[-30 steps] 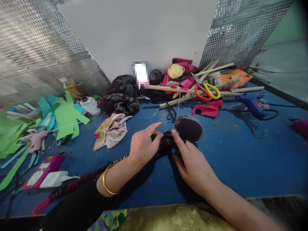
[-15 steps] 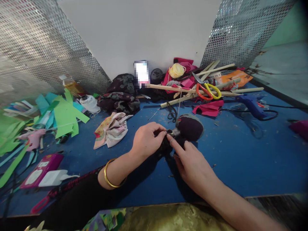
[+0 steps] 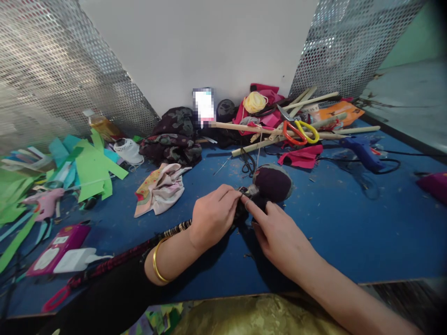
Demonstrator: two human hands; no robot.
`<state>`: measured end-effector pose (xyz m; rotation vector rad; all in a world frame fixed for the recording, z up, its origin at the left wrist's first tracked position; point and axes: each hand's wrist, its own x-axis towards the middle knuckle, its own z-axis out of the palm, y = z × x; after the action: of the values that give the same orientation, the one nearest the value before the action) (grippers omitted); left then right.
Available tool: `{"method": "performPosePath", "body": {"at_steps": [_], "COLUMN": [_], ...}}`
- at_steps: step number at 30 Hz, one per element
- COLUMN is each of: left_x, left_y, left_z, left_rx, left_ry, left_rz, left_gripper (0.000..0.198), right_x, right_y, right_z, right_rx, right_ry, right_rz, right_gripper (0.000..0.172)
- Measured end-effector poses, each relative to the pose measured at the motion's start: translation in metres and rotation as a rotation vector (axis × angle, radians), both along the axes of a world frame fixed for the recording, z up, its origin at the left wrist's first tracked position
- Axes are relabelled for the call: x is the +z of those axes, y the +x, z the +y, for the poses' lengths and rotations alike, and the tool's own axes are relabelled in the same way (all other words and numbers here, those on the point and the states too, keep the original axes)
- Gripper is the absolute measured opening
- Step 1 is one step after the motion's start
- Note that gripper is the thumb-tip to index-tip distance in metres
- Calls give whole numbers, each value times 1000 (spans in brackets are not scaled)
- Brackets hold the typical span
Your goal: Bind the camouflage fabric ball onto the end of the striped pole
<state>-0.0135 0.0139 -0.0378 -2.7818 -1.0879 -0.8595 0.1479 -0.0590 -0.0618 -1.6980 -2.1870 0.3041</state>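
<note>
A dark purple stuffed cloth ball (image 3: 274,182) lies on the blue table (image 3: 349,232), with a grey thread-wrapped neck facing me. My left hand (image 3: 213,216), a gold bangle on its wrist, is closed with fingers pinched at that neck and on the dark fabric bundle below it. My right hand (image 3: 277,232) lies beside it, its forefinger pressed against the same neck and the other fingers curled round the dark bundle. A patterned stick (image 3: 139,251) runs from under my left wrist toward the lower left.
Behind lie orange-and-yellow scissors (image 3: 300,131), wooden sticks (image 3: 265,130), pink cloth (image 3: 303,157), a yellow yarn ball (image 3: 254,102) and a blue glue gun (image 3: 361,151). A pale patterned rag (image 3: 160,188), dark cloth (image 3: 174,137) and green paper cutouts (image 3: 94,170) lie at left. Perforated metal panels flank the table.
My left hand's forefinger, stretched out a second ago, has curled in and now pinches at the ball's neck. My right forefinger has shifted onto the neck. The ball has barely moved.
</note>
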Motion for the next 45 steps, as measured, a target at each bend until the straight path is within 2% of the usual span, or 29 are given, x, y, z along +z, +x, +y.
{"method": "performPosePath", "body": {"at_steps": [4,6,11,13,15,17,19,21,23,26,29,32,35,37,39,40,41,43,45], "left_x": [-2,-2,1,8,17,26,31,31,28,22,18,19,29,40,50,54,55,52,44], "left_y": [-2,-3,-8,-9,-6,0,9,15,18,13,5,-3,-8,-8,-2,4,10,22,30], "left_z": [-2,-2,-3,-4,-2,4,14,25,35,45,50,52,55,56,56,55,53,47,38], "left_rx": [-25,-63,-122,-106,-39,80,108,87,153,163,188,197,201,227,305,300,229,27,-82], "left_ry": [165,215,226,145,25,-109,-205,-358,-471,-660,-760,-741,-654,-537,-335,-275,-282,-446,-640], "left_rz": [124,160,161,93,-12,-115,-135,-64,-23,18,-30,-41,148,300,240,170,136,169,263], "left_gripper": [17,17,16,16,18,24,27,25,30,22,26,28,26,24,28,31,33,36,45], "right_x": [2,2,-4,-5,-6,-6,-5,-4,-4,-4,-3,-4,-5,-6,-7,-8,-7,-6,-4], "right_y": [4,5,4,2,1,0,0,0,0,0,0,0,0,0,-1,-1,-1,-1,-1], "right_z": [0,2,4,4,4,3,3,2,2,2,2,1,1,2,2,2,2,2,1], "right_rx": [-16,-22,21,28,35,34,29,24,25,29,36,39,39,40,38,38,36,36,39], "right_ry": [11,34,35,41,49,67,87,104,112,106,108,123,131,136,142,144,145,146,145], "right_rz": [206,240,30,-18,-47,-70,-78,-88,-102,-113,-105,-105,-113,-120,-123,-121,-117,-113,-114], "right_gripper": [52,55,64,64,66,67,66,65,65,66,68,67,67,68,68,68,67,65,60]}}
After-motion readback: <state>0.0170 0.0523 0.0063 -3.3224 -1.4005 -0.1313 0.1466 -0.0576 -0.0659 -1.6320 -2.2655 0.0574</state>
